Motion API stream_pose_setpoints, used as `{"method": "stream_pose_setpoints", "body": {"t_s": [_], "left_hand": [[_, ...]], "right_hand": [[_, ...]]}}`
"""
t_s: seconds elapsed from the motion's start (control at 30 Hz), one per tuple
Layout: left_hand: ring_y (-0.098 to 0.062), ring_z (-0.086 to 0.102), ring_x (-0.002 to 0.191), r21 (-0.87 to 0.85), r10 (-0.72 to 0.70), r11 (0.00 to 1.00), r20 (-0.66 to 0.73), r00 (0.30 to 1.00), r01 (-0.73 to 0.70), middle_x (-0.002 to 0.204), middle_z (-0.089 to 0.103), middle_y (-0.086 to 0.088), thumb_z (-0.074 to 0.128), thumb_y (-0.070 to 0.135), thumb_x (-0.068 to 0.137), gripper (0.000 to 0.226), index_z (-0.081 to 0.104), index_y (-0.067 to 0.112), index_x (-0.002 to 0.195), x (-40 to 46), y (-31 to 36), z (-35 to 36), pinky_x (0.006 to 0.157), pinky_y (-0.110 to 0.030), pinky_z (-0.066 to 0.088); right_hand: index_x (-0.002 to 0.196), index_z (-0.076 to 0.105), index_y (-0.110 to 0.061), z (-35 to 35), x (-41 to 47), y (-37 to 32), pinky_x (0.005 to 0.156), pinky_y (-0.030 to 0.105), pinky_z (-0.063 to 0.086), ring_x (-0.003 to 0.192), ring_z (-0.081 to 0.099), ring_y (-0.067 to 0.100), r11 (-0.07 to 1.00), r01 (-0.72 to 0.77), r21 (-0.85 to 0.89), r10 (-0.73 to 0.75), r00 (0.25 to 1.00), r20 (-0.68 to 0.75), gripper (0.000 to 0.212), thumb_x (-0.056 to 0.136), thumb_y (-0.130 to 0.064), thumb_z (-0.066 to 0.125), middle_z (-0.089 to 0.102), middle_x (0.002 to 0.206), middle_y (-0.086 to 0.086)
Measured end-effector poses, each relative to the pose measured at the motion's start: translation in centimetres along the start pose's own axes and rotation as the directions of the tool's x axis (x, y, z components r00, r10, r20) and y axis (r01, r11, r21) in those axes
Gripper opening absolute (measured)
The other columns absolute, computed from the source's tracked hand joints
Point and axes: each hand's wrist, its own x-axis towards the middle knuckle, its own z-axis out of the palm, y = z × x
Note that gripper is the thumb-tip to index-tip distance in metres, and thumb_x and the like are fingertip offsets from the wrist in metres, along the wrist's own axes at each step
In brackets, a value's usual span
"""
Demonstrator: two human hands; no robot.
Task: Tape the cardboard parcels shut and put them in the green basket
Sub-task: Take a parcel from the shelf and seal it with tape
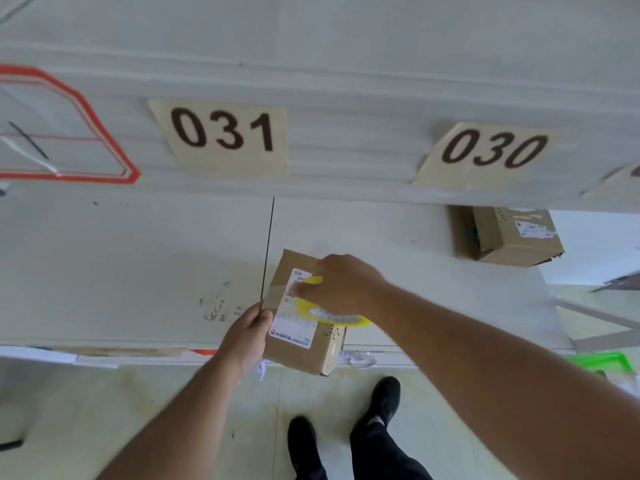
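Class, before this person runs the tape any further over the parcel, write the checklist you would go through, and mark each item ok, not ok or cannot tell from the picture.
1. Parcel steadied: ok, the left hand grips its left edge.
2. Tape dispenser in hand: ok, the right hand holds the yellow tool on the parcel's top.
3. Parcel fully on the table: not ok, its near end overhangs the edge.
4. Seam fully taped: cannot tell, the hand covers it.
5. Green basket within reach: cannot tell, only a corner shows at the right.
6. Second parcel taped: cannot tell.
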Motion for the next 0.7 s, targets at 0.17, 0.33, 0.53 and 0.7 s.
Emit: {"method": "stream_pose_setpoints", "body": {"t_s": [0.17, 0.33, 0.53, 0.7], "left_hand": [[-0.002, 0.063, 0.099, 0.013, 0.012, 1.000, 0.017, 1.000, -0.012, 0.108, 0.069, 0.019, 0.041, 0.032, 0.110, 0.027, 0.063, 0.048, 0.107, -0.5, 1.0, 0.4, 0.075, -0.021, 0.045], [-0.001, 0.062, 0.098, 0.038, 0.027, 0.999, 0.012, 1.000, -0.027, 0.109, 0.070, 0.013, 0.037, 0.030, 0.111, 0.029, 0.064, 0.036, 0.118, -0.4, 1.0, 0.5, 0.071, -0.016, 0.043], [-0.001, 0.061, 0.095, 0.061, 0.027, 0.998, 0.004, 1.000, -0.027, 0.108, 0.070, 0.009, 0.036, 0.028, 0.111, 0.030, 0.064, 0.030, 0.122, -0.5, 1.0, 0.6, 0.068, -0.016, 0.042], [-0.002, 0.062, 0.096, 0.076, 0.027, 0.997, 0.025, 0.999, -0.029, 0.106, 0.068, 0.014, 0.036, 0.029, 0.111, 0.029, 0.062, 0.034, 0.121, -0.7, 1.4, 0.5, 0.061, -0.010, 0.041]], "right_hand": [[0.123, 0.065, -0.029, 0.2, -2.4, 3.7, 0.084, 0.037, 0.055, 0.102, 0.066, 0.023, 0.983, -0.065, -0.169, 0.068, 0.998, 0.013, 0.057, 0.094, -0.074, 0.048, 0.070, 0.108, -0.005], [0.100, 0.067, -0.022, 1.3, -3.2, 7.0, 0.079, 0.034, 0.055, 0.092, 0.066, 0.020, 0.975, -0.168, -0.147, 0.174, 0.984, 0.026, 0.059, 0.093, -0.075, 0.041, 0.069, 0.096, -0.004], [0.093, 0.071, -0.024, 2.8, -3.8, 8.4, 0.078, 0.032, 0.055, 0.090, 0.067, 0.018, 0.974, -0.212, -0.083, 0.212, 0.977, -0.005, 0.059, 0.090, -0.075, 0.041, 0.071, 0.090, -0.007], [0.094, 0.066, -0.023, 4.0, -3.8, 9.0, 0.061, 0.028, 0.043, 0.084, 0.065, 0.017, 0.971, -0.225, -0.077, 0.225, 0.974, -0.003, 0.054, 0.091, -0.073, 0.044, 0.068, 0.088, -0.007]]}}
